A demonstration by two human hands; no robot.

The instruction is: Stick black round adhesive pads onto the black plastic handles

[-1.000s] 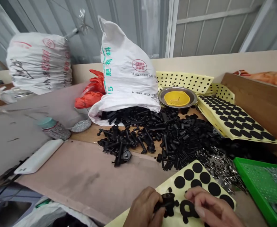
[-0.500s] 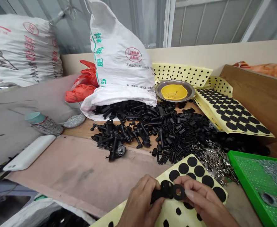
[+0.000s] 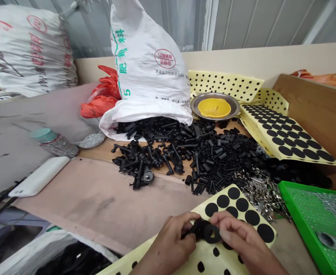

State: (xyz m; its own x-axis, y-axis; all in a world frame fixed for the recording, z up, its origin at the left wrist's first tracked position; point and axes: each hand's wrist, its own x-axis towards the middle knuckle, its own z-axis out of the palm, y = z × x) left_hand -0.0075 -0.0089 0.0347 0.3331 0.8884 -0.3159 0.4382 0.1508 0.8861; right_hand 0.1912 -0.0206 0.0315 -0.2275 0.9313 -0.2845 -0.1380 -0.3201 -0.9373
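At the bottom of the head view, my left hand [image 3: 172, 242] is closed on a black plastic part [image 3: 197, 228], mostly covered by the fingers. My right hand [image 3: 242, 237] pinches a flat black ring [image 3: 207, 233] by its right edge, its centre hole facing me. The ring lies against the right end of the plastic part; whether it is stuck there I cannot tell. Both hands are above a pale yellow sheet [image 3: 198, 254] carrying round black stickers [image 3: 252, 217] and small black dots.
Ahead lies a heap of black plastic parts [image 3: 208, 152] spilling from a white sack [image 3: 153, 65]. Small metal pieces [image 3: 264, 191] lie beside a green tray [image 3: 302, 217] on the right. Farther back are a metal bowl [image 3: 195, 105] and another sticker sheet [image 3: 288, 133]. A white phone-like slab [image 3: 40, 177] is left.
The ring has shifted slightly left and turned more toward me, closer over the plastic part. My left hand has tilted a little, and the whole view has shifted slightly.
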